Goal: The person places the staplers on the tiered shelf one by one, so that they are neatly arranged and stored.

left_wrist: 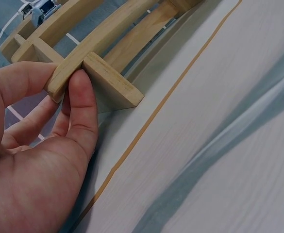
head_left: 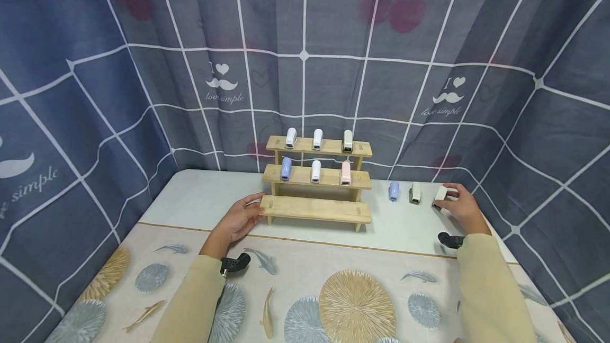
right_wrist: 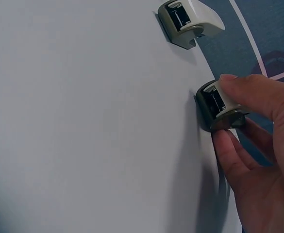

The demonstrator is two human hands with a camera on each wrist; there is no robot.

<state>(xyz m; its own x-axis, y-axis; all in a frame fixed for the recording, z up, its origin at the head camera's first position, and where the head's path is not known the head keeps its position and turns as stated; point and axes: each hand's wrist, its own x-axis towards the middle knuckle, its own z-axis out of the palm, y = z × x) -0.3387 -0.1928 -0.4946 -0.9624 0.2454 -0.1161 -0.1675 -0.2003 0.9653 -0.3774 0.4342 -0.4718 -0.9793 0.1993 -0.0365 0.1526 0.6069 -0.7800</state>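
A wooden three-step rack point(head_left: 315, 209) stands on the white table. My left hand point(head_left: 242, 217) pinches the left end of its lowest step, thumb and fingers around the board edge in the left wrist view. At the far right, my right hand point(head_left: 461, 206) holds a small white stapler point(head_left: 439, 196) with a dark base between thumb and fingers, at the table surface. Left of it stand another cream stapler point(head_left: 415, 193) and a blue stapler point(head_left: 393, 191). The right wrist view shows the held stapler point(right_wrist: 214, 104) end-on, with a neighbouring stapler point(right_wrist: 183, 22) above it.
Two white staplers point(head_left: 317, 139) and a cream one point(head_left: 348, 141) sit on the top step. The middle step bears a blue point(head_left: 286, 169), a white point(head_left: 316, 171) and a pink stapler point(head_left: 345, 172). A grid-patterned curtain point(head_left: 305, 83) hangs behind; a patterned cloth point(head_left: 267, 290) covers the front.
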